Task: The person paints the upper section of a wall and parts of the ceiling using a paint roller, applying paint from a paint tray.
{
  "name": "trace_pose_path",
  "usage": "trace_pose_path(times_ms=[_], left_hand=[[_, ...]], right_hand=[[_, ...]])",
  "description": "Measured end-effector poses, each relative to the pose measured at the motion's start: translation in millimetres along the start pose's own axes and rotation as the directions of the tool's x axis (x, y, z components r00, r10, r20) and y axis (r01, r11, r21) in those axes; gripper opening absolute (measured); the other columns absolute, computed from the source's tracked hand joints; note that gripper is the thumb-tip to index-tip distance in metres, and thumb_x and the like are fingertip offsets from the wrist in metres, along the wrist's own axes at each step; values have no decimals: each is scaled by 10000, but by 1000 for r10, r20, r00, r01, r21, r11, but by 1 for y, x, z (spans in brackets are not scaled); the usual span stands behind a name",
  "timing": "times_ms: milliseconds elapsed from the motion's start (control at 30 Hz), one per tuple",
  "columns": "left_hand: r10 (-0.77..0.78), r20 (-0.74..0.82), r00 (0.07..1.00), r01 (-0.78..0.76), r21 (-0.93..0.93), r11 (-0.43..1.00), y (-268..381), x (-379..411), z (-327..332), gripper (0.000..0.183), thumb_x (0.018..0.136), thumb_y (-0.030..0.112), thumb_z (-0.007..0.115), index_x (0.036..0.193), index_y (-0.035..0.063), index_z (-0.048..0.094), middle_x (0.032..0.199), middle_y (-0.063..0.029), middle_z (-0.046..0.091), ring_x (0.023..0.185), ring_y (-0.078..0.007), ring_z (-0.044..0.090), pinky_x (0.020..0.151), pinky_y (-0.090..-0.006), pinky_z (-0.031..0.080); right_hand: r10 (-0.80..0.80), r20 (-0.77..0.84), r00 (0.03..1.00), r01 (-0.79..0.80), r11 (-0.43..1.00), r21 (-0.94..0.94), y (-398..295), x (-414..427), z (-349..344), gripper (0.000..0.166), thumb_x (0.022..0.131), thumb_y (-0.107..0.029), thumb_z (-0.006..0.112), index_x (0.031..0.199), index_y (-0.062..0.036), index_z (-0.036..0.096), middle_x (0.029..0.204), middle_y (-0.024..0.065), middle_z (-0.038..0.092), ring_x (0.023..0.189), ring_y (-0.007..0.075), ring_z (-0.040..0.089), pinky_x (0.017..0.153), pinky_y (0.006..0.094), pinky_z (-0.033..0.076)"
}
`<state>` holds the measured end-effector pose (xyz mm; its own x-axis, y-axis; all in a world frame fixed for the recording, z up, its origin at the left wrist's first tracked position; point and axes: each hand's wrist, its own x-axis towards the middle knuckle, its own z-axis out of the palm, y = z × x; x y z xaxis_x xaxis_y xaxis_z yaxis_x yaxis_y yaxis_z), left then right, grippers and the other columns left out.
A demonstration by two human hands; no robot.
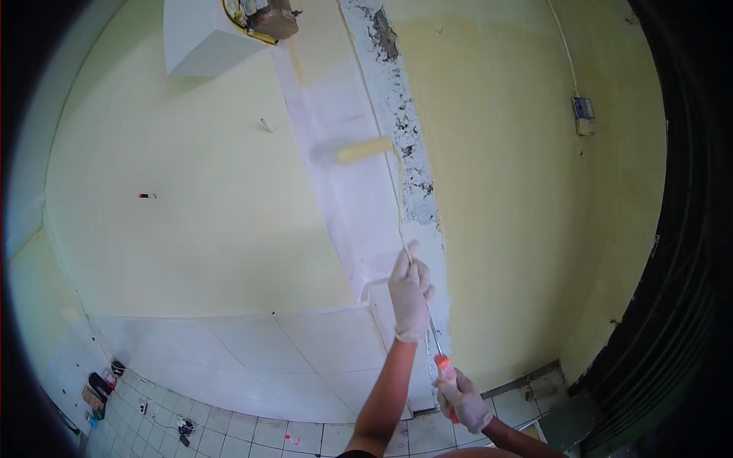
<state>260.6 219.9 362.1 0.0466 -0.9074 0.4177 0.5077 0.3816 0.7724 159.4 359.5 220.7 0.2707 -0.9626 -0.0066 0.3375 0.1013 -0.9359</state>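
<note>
A paint roller with a pale yellow sleeve is at the white-painted strip of wall, close to a band of cracked, peeling plaster. My left hand, in a whitish glove, grips the roller's metal rod partway up. Lower down, my right hand, gloved too, is closed around the orange-red handle. Pale yellow wall lies to the left of the strip, and more yellow wall to the right of the plaster.
A white box-like projection with an exposed opening is at the top. A small switch box with a cable is on the right wall. White tile panels line the lower wall. On the tiled floor lie cords and a power strip.
</note>
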Motion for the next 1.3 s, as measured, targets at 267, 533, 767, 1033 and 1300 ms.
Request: trace_pose_path(times_ms=[267, 533, 767, 1033, 1300], left_hand=[[197, 19, 980, -198, 167, 966, 87, 95, -5, 387, 990, 106, 360, 1361, 152, 458, 683, 42, 421, 498, -29, 296, 411, -175, 250], [424, 199, 883, -461, 208, 863, 105, 197, -15, 390, 979, 126, 418, 1362, 179, 471, 643, 43, 407, 479, -28, 303, 381, -175, 242], [484, 238, 842, -537, 289, 793, 103, 252, -16, 399, 971, 112, 427, 1368, 136, 461, 646, 39, 398, 486, -46, 306, 387, -198, 263], [292, 168, 942, -264, -167, 950, 90, 261, -5, 350, 1002, 214, 424, 1271, 8, 512, 625, 83, 333, 484, -28, 309, 414, -189, 268], [566, 223, 793, -592, 501, 632, 11, 265, -63, 405, 1015, 285, 382, 1353, 71, 446, 615, 96, 300, 478, -16, 303, 404, -177, 253]], right_hand=[[-263, -55, 963, 248, 949, -195, -62, 116, 67, 230, 943, -286, 517, 964, -61, 475, 522, -19, 437, 380, 56, 375, 347, 220, 295], [-528, -96, 844, 464, 807, -365, -78, 216, 99, 397, 912, -377, 560, 1061, -11, 525, 647, 40, 536, 589, 113, 492, 571, 306, 425], [-540, -128, 832, 471, 809, -352, -100, 249, 105, 461, 895, -433, 569, 1024, 8, 537, 597, 76, 510, 564, 141, 476, 562, 342, 417], [-537, -142, 832, 481, 825, -297, -92, 281, 94, 439, 901, -415, 564, 1036, 2, 546, 671, 104, 568, 632, 156, 508, 617, 351, 429], [-461, -173, 870, 395, 864, -314, -33, 268, 74, 488, 889, -384, 561, 1195, -5, 540, 731, 141, 616, 692, 194, 582, 690, 357, 467]])
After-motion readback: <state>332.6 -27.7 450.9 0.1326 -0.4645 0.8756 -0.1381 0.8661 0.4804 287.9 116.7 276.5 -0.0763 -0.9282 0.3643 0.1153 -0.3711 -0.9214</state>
